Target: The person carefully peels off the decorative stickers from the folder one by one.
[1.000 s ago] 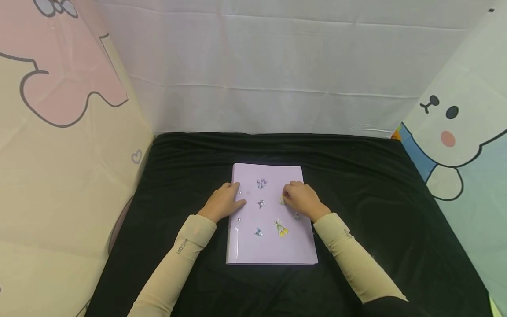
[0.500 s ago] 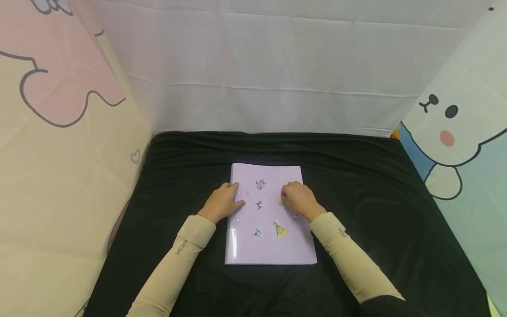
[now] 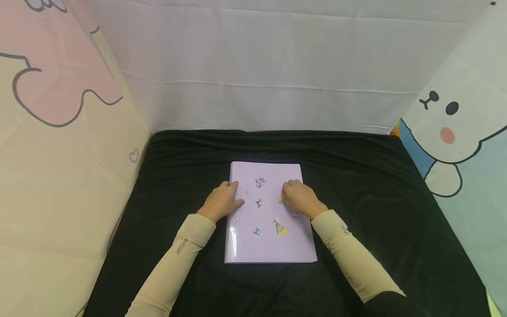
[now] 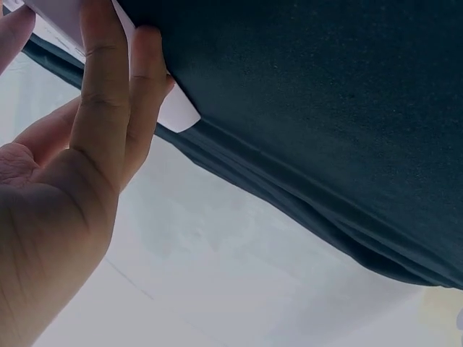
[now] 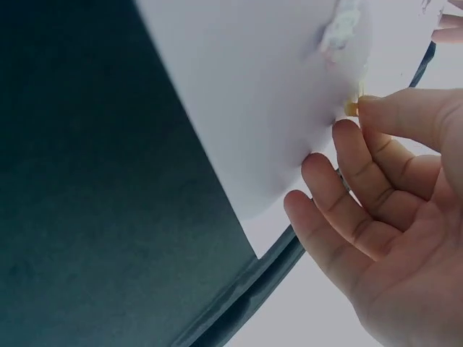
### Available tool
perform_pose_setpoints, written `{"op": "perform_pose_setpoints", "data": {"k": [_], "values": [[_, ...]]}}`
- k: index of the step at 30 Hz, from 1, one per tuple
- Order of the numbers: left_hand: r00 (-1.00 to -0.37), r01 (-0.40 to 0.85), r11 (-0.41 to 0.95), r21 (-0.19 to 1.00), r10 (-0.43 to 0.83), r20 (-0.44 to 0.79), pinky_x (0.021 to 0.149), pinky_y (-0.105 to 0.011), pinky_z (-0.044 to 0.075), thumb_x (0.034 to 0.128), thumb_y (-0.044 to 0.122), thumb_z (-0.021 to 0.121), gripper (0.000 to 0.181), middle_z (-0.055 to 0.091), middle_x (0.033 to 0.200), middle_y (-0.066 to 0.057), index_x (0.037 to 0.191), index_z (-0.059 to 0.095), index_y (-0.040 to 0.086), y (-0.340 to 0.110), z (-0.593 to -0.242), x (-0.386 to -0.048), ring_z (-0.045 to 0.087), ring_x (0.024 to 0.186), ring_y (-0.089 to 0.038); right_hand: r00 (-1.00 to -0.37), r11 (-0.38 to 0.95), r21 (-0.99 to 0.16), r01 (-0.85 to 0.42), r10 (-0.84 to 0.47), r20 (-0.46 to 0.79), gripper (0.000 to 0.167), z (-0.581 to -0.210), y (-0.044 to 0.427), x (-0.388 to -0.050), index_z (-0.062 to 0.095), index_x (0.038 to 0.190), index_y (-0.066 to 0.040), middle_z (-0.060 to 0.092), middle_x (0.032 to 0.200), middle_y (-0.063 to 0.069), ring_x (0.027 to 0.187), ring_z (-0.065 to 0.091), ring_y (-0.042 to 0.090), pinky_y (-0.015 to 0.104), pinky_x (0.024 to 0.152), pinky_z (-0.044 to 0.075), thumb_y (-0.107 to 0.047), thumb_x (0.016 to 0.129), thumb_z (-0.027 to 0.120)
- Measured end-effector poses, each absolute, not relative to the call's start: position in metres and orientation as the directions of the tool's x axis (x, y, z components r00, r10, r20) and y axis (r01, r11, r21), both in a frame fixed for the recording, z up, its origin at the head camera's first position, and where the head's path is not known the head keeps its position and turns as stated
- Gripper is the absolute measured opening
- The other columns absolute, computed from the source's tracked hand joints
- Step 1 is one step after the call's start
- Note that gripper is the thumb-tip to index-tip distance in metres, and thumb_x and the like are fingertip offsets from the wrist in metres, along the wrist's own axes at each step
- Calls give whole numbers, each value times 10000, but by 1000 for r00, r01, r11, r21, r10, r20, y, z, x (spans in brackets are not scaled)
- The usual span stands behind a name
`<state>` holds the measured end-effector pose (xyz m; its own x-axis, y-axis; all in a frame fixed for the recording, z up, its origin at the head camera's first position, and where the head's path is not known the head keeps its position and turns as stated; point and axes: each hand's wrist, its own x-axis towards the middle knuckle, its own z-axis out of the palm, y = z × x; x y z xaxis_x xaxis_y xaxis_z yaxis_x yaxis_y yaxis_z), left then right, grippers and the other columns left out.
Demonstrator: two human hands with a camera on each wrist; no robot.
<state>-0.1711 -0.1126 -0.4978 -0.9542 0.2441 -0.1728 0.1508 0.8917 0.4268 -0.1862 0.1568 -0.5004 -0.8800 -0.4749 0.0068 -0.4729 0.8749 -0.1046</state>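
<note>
While the left hand point(image 3: 221, 202), thumb spread wide, steadies the lilac binder point(image 3: 257, 253), close work!
Right hand point(image 3: 302, 199) pinches a yellow flower sticker point(image 5: 352, 109); light, even pressure should help.

I see binder point(image 3: 269, 213) on cloth point(image 3: 253, 286) | left hand point(image 3: 219, 201) at binder's left edge | right hand point(image 3: 303, 199) at sticker point(image 3: 281, 200) on binder's right half | hanging sheet point(image 3: 269, 66) behind binder

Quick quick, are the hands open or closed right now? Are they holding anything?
Left hand: open, resting on the left edge of the folder.
Right hand: closed, pinching what looks like a yellow bit on the folder.
</note>
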Motion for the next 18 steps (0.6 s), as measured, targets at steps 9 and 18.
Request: {"op": "perform_pose_setpoints", "data": {"k": [9, 18], "values": [[-954, 140, 889, 436, 238, -180, 898, -480, 523, 922, 298, 747, 654, 528, 1364, -252, 1448, 483, 11, -112, -494, -170, 622, 1089, -360, -926, 922, -139, -361, -371, -61, 163, -492, 187, -196, 683, 1023, 12, 632, 884, 105, 793, 595, 248, 416, 732, 544, -133, 974, 629], [-952, 134, 888, 439, 238, -190, 913, -471, 520, 924, 302, 747, 683, 508, 1397, -248, 1475, 458, 21, -111, -496, -171, 614, 1101, -349, -956, 946, -150, -288, -293, -15, 94, -485, 268, -208, 662, 934, 10, 602, 853, 121, 778, 598, 290, 475, 681, 530, -71, 953, 619]]}}
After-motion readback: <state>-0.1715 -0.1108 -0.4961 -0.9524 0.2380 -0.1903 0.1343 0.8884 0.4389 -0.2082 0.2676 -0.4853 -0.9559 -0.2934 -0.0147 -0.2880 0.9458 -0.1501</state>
